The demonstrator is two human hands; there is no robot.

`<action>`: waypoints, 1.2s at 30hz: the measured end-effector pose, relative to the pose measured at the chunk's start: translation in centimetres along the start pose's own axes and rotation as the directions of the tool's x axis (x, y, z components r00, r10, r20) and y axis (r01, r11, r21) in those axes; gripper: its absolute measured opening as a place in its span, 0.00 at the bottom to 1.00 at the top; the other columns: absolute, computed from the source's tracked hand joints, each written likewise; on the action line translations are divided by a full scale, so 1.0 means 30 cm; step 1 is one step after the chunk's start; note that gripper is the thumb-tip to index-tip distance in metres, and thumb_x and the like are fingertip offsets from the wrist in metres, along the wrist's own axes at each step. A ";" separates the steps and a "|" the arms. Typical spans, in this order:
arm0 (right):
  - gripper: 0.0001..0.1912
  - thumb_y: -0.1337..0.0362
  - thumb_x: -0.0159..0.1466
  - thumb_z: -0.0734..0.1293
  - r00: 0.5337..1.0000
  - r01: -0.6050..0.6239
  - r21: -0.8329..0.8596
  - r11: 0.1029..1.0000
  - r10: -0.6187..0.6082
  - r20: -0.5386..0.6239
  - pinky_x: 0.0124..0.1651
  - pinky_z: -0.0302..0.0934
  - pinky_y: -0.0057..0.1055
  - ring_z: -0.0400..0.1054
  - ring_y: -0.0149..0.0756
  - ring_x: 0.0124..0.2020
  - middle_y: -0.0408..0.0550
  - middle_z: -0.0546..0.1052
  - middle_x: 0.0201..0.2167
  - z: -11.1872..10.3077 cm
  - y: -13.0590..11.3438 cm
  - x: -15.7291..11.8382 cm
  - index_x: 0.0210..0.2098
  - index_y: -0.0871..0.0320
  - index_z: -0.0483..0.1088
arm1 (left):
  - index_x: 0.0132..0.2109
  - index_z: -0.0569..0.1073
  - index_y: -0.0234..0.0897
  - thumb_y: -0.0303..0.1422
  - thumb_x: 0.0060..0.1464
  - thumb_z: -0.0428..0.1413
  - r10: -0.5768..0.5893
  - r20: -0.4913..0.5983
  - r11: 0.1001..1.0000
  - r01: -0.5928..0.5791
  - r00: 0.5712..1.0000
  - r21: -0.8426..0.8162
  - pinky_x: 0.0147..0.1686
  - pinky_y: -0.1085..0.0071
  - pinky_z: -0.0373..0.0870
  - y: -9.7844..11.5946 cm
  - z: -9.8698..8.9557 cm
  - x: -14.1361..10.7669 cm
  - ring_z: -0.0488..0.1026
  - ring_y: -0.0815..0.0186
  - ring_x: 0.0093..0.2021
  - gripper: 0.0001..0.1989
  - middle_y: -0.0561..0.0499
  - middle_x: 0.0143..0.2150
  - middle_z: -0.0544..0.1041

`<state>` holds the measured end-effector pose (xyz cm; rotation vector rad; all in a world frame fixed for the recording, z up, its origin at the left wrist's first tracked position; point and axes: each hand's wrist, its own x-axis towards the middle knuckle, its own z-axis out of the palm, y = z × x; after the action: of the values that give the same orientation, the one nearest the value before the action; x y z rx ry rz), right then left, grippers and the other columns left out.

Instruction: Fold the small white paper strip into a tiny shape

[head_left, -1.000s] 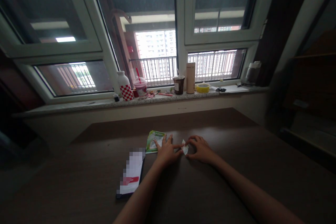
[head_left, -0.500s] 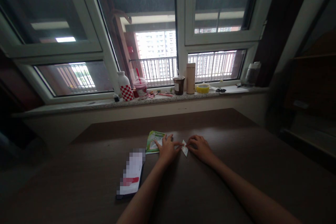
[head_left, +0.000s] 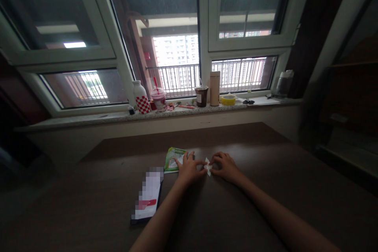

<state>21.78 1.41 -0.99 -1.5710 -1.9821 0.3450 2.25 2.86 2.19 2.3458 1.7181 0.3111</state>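
A small pale folded piece of paper point(head_left: 208, 167) lies on the dark brown table point(head_left: 236, 220) between my two hands. The thumb and index finger of my left hand point(head_left: 190, 168) pinch its left side, while the other fingers spread over the edge of a green and white packet point(head_left: 171, 161). From the right, my right hand point(head_left: 225, 166) pinches the paper with thumb and index finger, its other fingers curled. Left of my left forearm lies a phone point(head_left: 149, 195), its screen partly pixelated.
Along the windowsill point(head_left: 115, 116) stand a checkered bottle point(head_left: 141, 98), a pink drink cup point(head_left: 158, 100), a dark drink cup point(head_left: 201, 96) and a tan flask point(head_left: 215, 88). Yellow tape point(head_left: 228, 100), black scissors point(head_left: 249, 102) and a clear jug point(head_left: 285, 84) are farther right.
The thumbs of both hands have come in against the lower part of the folded paper. The packet and phone have stayed in place.
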 end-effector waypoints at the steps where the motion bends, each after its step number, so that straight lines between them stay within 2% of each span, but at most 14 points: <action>1: 0.13 0.56 0.54 0.72 1.000 0.004 0.002 1.000 -0.004 0.002 0.57 0.52 0.39 0.59 0.42 0.54 0.46 0.70 0.49 -0.001 0.000 -0.001 0.40 0.47 0.76 | 0.50 0.75 0.64 0.53 0.48 0.58 0.007 0.009 1.000 -0.007 1.000 0.003 0.57 0.28 0.23 -0.001 -0.001 -0.003 0.41 0.44 0.70 0.20 0.52 0.70 0.56; 6: 0.15 0.56 0.53 0.73 1.000 -0.001 0.000 1.000 0.001 0.025 0.58 0.51 0.40 0.59 0.43 0.55 0.46 0.69 0.51 -0.001 0.002 0.000 0.41 0.47 0.76 | 0.53 0.72 0.65 0.57 0.43 0.59 0.058 0.033 0.998 -0.059 0.998 0.029 0.56 0.28 0.23 -0.011 0.001 -0.014 0.41 0.43 0.71 0.27 0.51 0.71 0.53; 12: 0.18 0.56 0.51 0.73 0.999 0.025 0.001 1.000 -0.025 0.029 0.59 0.51 0.41 0.58 0.43 0.55 0.46 0.69 0.51 -0.006 0.005 -0.006 0.42 0.47 0.75 | 0.54 0.71 0.67 0.61 0.42 0.57 0.075 0.056 0.997 -0.076 0.996 0.023 0.57 0.28 0.24 -0.026 0.000 -0.018 0.39 0.43 0.71 0.29 0.50 0.72 0.51; 15: 0.20 0.55 0.50 0.74 0.999 0.046 0.003 0.999 -0.046 0.027 0.59 0.52 0.41 0.58 0.44 0.55 0.47 0.68 0.51 -0.009 0.002 -0.013 0.43 0.47 0.74 | 0.55 0.69 0.67 0.60 0.47 0.54 0.095 0.067 0.995 -0.097 0.993 0.027 0.57 0.29 0.23 -0.031 -0.007 -0.022 0.38 0.43 0.71 0.27 0.51 0.72 0.49; 20: 0.23 0.55 0.49 0.74 0.998 0.052 -0.004 0.999 -0.052 0.041 0.59 0.52 0.42 0.58 0.45 0.56 0.48 0.67 0.52 -0.010 -0.001 -0.016 0.44 0.47 0.74 | 0.55 0.69 0.69 0.53 0.55 0.51 0.094 0.046 0.993 -0.097 0.994 0.061 0.56 0.28 0.22 -0.034 -0.006 -0.024 0.39 0.44 0.71 0.20 0.54 0.72 0.50; 32: 0.28 0.49 0.48 0.75 0.994 0.072 -0.007 0.997 -0.071 0.083 0.61 0.50 0.43 0.56 0.46 0.58 0.48 0.67 0.54 -0.023 -0.003 -0.028 0.47 0.47 0.72 | 0.54 0.70 0.69 0.50 0.56 0.52 0.081 -0.037 0.995 -0.079 0.996 0.056 0.57 0.28 0.25 -0.029 0.037 -0.025 0.43 0.45 0.70 0.18 0.53 0.69 0.57; 36: 0.24 0.47 0.52 0.73 0.990 0.077 0.029 0.997 -0.079 0.112 0.62 0.49 0.44 0.57 0.46 0.58 0.48 0.67 0.54 -0.027 0.014 -0.025 0.47 0.46 0.73 | 0.54 0.70 0.69 0.51 0.57 0.51 0.083 -0.061 0.995 -0.080 0.995 0.057 0.58 0.28 0.27 -0.031 0.047 -0.023 0.46 0.46 0.70 0.17 0.54 0.68 0.59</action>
<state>22.69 0.70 -0.76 -1.4832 -2.1107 0.4347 1.62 2.40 0.53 2.4755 1.6821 0.3601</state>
